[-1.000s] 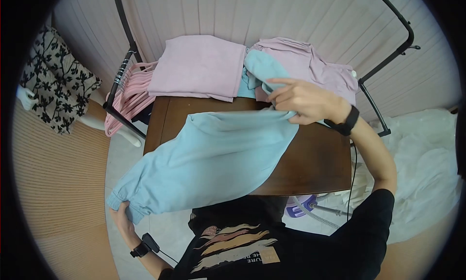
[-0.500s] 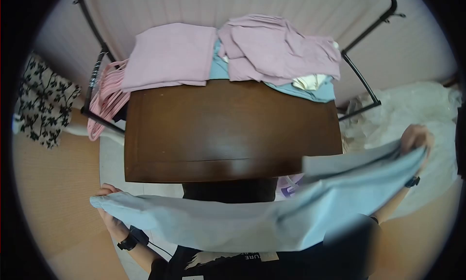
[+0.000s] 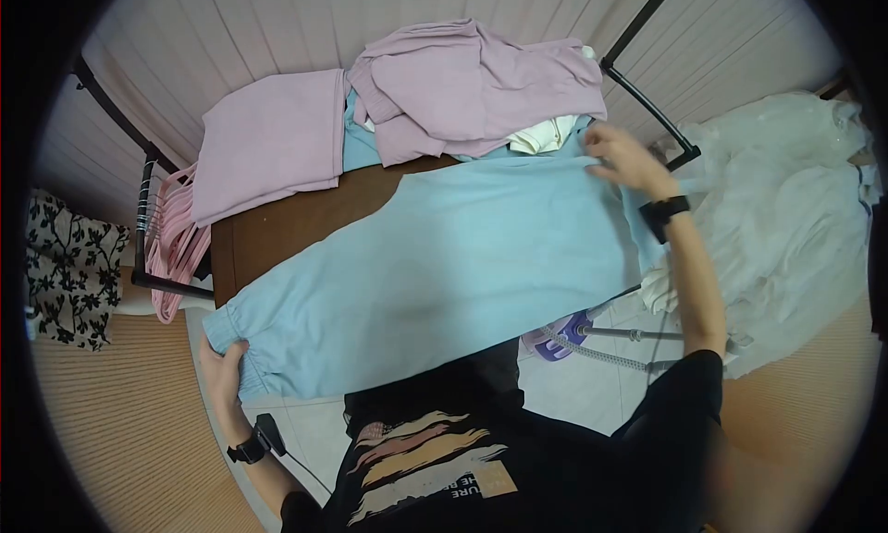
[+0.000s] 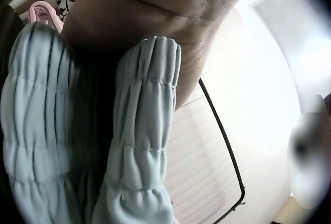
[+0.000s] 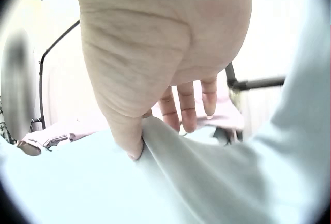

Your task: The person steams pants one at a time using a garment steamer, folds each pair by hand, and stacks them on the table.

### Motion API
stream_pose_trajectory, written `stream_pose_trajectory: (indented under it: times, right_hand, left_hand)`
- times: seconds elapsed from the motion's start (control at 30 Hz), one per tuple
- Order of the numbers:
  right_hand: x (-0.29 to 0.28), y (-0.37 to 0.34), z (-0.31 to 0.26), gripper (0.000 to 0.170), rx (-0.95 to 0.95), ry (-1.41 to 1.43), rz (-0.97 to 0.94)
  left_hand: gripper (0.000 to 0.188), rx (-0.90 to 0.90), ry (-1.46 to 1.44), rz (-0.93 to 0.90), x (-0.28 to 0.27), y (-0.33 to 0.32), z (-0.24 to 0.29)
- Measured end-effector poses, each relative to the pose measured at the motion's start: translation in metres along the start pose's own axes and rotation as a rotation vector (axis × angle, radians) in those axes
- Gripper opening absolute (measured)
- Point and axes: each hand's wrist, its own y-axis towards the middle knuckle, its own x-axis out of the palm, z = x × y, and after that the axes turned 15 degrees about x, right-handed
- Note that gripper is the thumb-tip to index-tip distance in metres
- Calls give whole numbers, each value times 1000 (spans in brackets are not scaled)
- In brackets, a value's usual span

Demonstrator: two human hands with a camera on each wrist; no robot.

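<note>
Light blue trousers (image 3: 435,256) are stretched out sideways over the table, one leg lying along the other. At the near left, my left hand (image 3: 220,374) grips the gathered elastic waistband (image 3: 227,328), thumb on top. The left wrist view shows two ruched folds of that waistband (image 4: 147,115) close below the palm. Toward the far right, my right hand (image 3: 629,163) is at the upper edge of the legs. In the right wrist view its thumb and index finger pinch a raised fold of the cloth (image 5: 165,141), the other fingers hanging straighter behind.
A folded pink garment (image 3: 273,145) and a loose pink garment pile (image 3: 481,89) lie along the back of the brown table (image 3: 305,214). Pink hangers (image 3: 171,242) hang on the black rack (image 3: 125,117) at left. White plastic-covered fabric (image 3: 777,228) and a purple steamer (image 3: 555,341) stand right.
The trousers, swung up and held out in front of the body half a second ago, now lie flat over the table. My right hand has moved forward and left with the cloth; my left still grips the waistband.
</note>
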Motion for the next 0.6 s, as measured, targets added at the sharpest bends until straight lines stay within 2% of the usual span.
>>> stream_pose_trajectory:
  times: [0.13,0.27,0.33,0.37,0.4,0.43,0.47,0.53,0.57,0.6]
  right_hand:
    - [26,14,-5,28,-42,-59,-7]
    - [1,-8,9,33,57,525,124]
    - [-24,-49,7,34,371,699,153]
    - [-30,-76,21,31,381,699,277]
    - [-35,-105,35,27,394,699,401]
    - [-44,-133,38,25,335,692,505]
    - [-58,-159,36,23,276,682,611]
    - [-91,-206,30,17,234,592,703]
    - [-114,-223,17,16,318,453,640]
    - [-136,-239,4,16,400,316,575]
  left_hand:
    - [61,-19,-13,-23,-3,0,0]
    - [65,-55,-21,-26,-7,-10,-11]
    - [66,49,-112,83,-6,-22,-17]
    - [66,39,-114,81,-10,-28,-24]
    - [65,110,-184,59,-19,-32,-35]
    - [66,181,-255,36,-26,-36,-44]
    - [66,173,-258,29,-31,-40,-50]
    - [66,303,-393,-47,-36,-44,-57]
    - [61,383,-505,-87,-25,-41,-43]
    - [61,378,-510,-98,-19,-43,-30]
